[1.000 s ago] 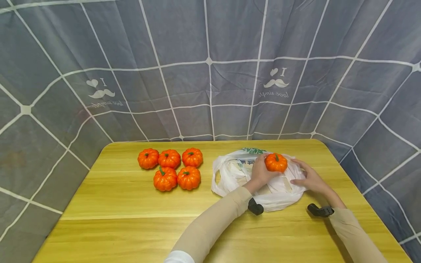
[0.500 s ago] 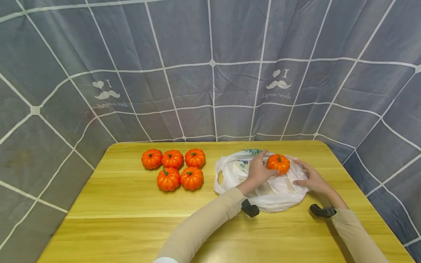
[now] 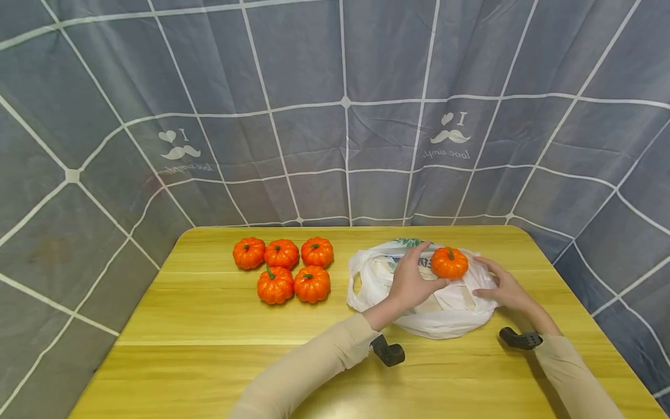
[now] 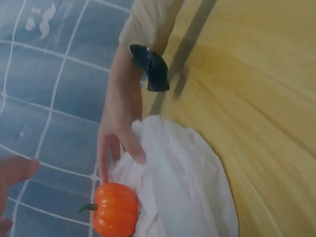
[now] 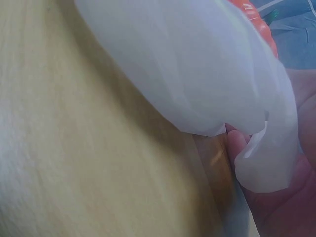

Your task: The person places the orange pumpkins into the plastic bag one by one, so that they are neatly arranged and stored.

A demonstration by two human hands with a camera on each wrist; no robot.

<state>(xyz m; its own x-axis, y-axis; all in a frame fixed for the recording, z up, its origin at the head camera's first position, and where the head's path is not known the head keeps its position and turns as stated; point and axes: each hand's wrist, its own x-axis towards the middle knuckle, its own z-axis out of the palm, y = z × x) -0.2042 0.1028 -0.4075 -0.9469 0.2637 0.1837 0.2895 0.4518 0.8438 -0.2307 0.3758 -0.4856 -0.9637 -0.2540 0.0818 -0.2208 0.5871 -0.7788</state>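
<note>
A small orange pumpkin (image 3: 449, 264) with a green stem sits on the white plastic bag (image 3: 445, 324), toward the bag's right half. Just left of that pumpkin is my left hand (image 3: 409, 286), its thumb and fingers spread apart over the bag. In the left wrist view, a gap separates the left fingers (image 4: 19, 169) from the pumpkin (image 4: 116, 210). At the bag's right edge, my right hand (image 3: 510, 294) holds the plastic between thumb and fingers. Thin folds of the bag (image 5: 197, 69) partly cover the right fingers in the right wrist view.
Several more orange pumpkins (image 3: 281, 254) stand in two rows on the wooden table (image 3: 209, 337), left of the bag. Behind the table hangs a grey curtain (image 3: 309, 139) with white lines. Each wrist wears a black camera mount (image 3: 388, 351).
My left hand has let go of the pumpkin and drawn back to the left, leaving it on the bag. The right hand stays at the bag's right side. The head view has shifted slightly.
</note>
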